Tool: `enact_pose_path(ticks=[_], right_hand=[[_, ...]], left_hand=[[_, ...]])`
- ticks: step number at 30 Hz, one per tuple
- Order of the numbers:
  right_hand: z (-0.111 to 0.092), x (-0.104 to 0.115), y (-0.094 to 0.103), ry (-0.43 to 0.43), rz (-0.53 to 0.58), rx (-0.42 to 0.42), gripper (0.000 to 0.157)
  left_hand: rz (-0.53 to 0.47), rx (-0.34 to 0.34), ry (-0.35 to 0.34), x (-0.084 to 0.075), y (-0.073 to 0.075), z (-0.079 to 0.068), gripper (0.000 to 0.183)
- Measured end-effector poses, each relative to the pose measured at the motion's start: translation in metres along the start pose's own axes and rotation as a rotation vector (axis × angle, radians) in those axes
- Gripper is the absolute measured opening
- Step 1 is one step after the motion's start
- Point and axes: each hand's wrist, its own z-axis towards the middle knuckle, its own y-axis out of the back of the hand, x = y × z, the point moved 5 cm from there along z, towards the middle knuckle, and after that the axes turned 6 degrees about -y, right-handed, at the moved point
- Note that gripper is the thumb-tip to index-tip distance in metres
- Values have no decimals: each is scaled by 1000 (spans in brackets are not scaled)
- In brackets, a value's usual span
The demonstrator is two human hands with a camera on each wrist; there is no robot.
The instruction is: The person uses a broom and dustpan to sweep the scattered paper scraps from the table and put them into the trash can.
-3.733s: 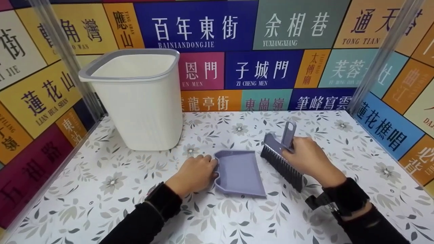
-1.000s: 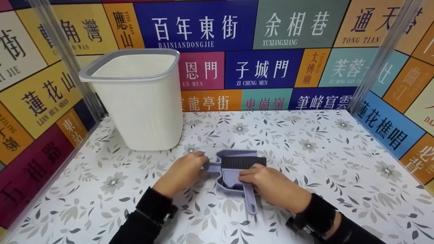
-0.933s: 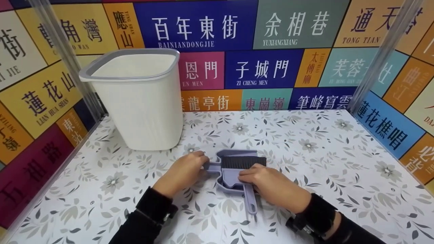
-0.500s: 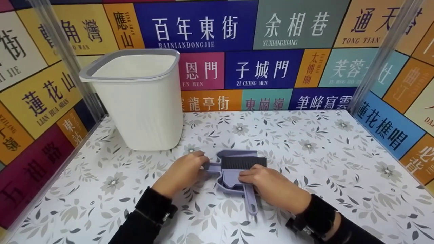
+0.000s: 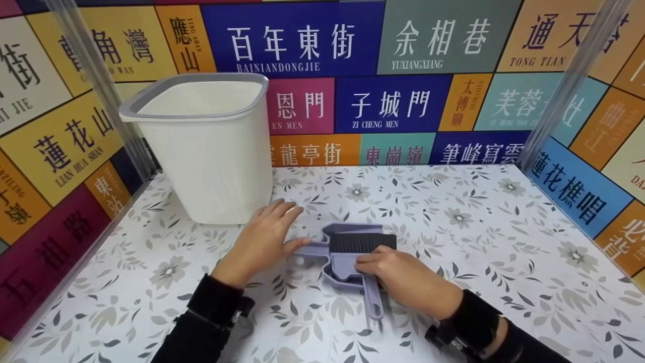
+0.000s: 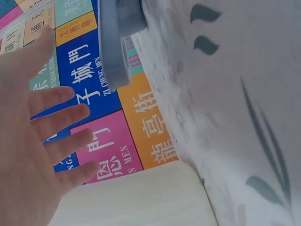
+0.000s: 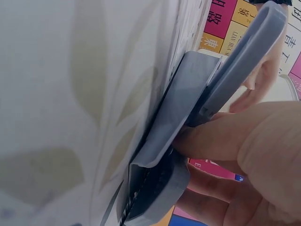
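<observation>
A lavender dustpan (image 5: 352,228) lies on the floral tabletop, its handle (image 5: 313,249) pointing left. Inside it sits a matching hand brush (image 5: 345,263) with black bristles towards the back and its looped handle (image 5: 374,297) jutting over the front side. My right hand (image 5: 410,277) holds the brush near the base of that handle; the right wrist view shows thumb and fingers pinching it below the loop (image 7: 249,52). Beside the dustpan handle, my left hand (image 5: 262,244) has spread fingers and holds nothing; its thumb overlaps the handle in the head view. The left wrist view shows the bare palm (image 6: 28,136).
A tall white bin (image 5: 209,171) with a grey rim stands at the back left, close behind my left hand. Walls of colourful lettered panels (image 5: 408,103) enclose the back and sides, with clear posts (image 5: 569,96) at the corners.
Earlier my right hand held the brush right of the dustpan; now the brush lies in the pan. My left hand has let go of the dustpan handle and lifted back, fingers spreading.
</observation>
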Motion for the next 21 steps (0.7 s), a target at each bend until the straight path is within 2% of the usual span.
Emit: enact_pose_path(ticks=[8,14,21], right_hand=[[-1,1,1,22,-18,2,44],[-1,0,1,28,-21,-7,42],[-1,-1,1,15,-30,11,42]], left_hand=[[49,6,70,12,11,-4,78],[78,80,160,20,12,-9,82],[76,129,188,21,11,-12,82]])
